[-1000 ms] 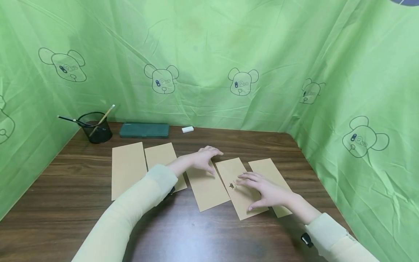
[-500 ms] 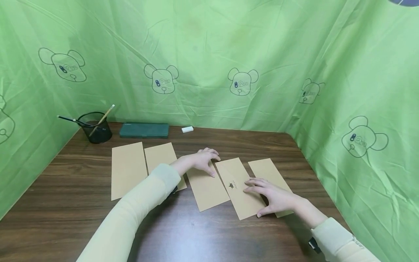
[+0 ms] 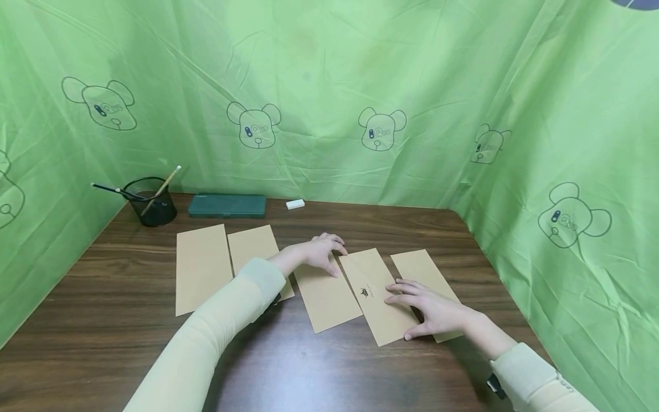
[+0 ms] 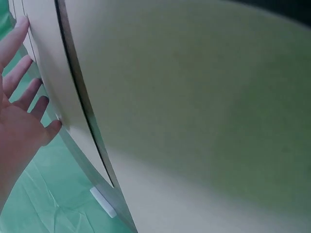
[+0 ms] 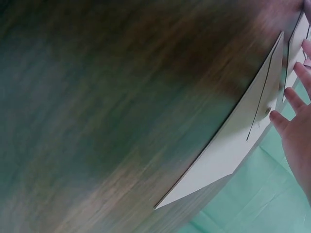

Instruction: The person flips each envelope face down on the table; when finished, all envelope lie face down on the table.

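Note:
Several brown paper envelopes lie side by side on the wooden table in the head view. My left hand spreads over the middle envelope, fingertips near its far right corner and thumb lower on its face. The envelope with a small printed crown lies just right of it. My right hand reaches to that envelope's right edge, fingers apart, thumb at its near corner. Its wrist partly covers the rightmost envelope. Both hands' fingers look spread or loosely bent in the wrist views.
Two more envelopes, the leftmost one and its neighbour, lie partly under my left sleeve. Along the back stand a black mesh pen cup with pencils, a green pencil case and a white eraser. Green curtains enclose the table.
My right hand has moved right and toward me, from over the crown envelope to its right edge. The left fingers have come down slightly at the middle envelope. The envelopes look unmoved.

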`<action>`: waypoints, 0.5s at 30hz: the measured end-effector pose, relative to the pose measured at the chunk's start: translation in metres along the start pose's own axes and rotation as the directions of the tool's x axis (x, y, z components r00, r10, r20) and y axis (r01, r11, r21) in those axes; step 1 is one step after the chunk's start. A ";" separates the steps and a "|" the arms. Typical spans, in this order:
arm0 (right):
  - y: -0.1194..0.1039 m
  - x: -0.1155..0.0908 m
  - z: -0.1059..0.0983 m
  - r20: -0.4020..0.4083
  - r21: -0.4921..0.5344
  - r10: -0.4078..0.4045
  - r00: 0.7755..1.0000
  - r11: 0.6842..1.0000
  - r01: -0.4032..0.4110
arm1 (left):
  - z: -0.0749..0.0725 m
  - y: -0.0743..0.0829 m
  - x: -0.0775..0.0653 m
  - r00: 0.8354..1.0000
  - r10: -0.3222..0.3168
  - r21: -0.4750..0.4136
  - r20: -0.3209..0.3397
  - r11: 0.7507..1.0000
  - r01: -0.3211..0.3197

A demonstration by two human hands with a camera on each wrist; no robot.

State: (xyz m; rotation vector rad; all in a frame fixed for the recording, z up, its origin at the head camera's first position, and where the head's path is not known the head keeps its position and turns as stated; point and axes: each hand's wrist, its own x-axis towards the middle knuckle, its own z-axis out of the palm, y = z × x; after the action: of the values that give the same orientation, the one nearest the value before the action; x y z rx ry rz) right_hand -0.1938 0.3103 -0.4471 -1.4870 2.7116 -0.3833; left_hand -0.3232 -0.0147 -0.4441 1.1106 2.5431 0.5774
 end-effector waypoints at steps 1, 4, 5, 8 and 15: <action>0.000 0.000 0.000 0.002 -0.002 0.002 1.000 1.000 -0.002 | 0.000 0.001 0.000 1.000 -0.004 -0.015 0.000 1.000 0.004; -0.001 0.000 0.000 0.012 -0.007 0.014 1.000 1.000 -0.014 | -0.001 0.002 0.002 1.000 -0.021 -0.040 0.005 0.999 0.021; -0.001 0.000 0.000 0.014 -0.009 0.018 1.000 1.000 -0.018 | -0.001 0.002 0.002 1.000 -0.025 -0.044 0.008 0.999 0.025; -0.002 0.000 0.000 0.019 -0.015 0.026 0.999 1.000 -0.026 | -0.001 0.003 0.004 0.999 -0.034 -0.054 0.012 0.998 0.035; -0.001 -0.001 0.001 0.016 -0.022 0.027 1.000 0.999 -0.026 | -0.005 0.006 0.005 0.999 -0.047 -0.090 -0.001 0.995 0.047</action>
State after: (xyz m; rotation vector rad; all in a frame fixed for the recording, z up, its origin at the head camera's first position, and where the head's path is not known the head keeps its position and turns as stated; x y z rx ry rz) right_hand -0.1926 0.3102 -0.4479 -1.4512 2.7285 -0.3399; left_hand -0.3250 -0.0084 -0.4375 1.0170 2.5115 0.6744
